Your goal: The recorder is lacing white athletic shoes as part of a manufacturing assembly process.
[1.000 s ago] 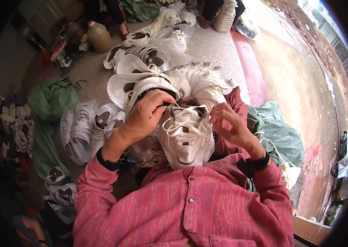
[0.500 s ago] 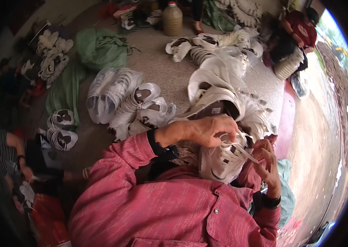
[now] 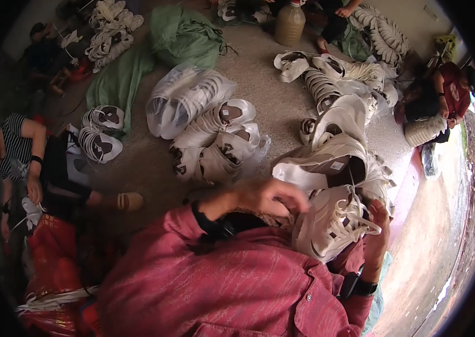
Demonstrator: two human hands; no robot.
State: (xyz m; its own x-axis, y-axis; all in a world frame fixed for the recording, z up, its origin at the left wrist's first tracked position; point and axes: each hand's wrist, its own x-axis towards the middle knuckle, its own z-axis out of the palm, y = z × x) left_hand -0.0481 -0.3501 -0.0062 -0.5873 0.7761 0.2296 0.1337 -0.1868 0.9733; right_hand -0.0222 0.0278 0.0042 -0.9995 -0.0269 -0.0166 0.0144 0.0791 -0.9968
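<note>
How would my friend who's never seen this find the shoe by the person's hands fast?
Find the red shirt at the bottom. Just above it, between the left hand and the right hand, is a whitish shoe. Unlike the pile of shoes beyond, its pale laces loop out loosely toward the right hand.

Fisheye view from the head — facing down, close over red shirt (image 3: 220,286), floor (image 3: 251,70) beyond

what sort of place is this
Probably an informal shoe workshop: a pale shoe with loose laces up close, plastic-wrapped rows of similar shoes, and a co-worker seated with another stack.
</note>
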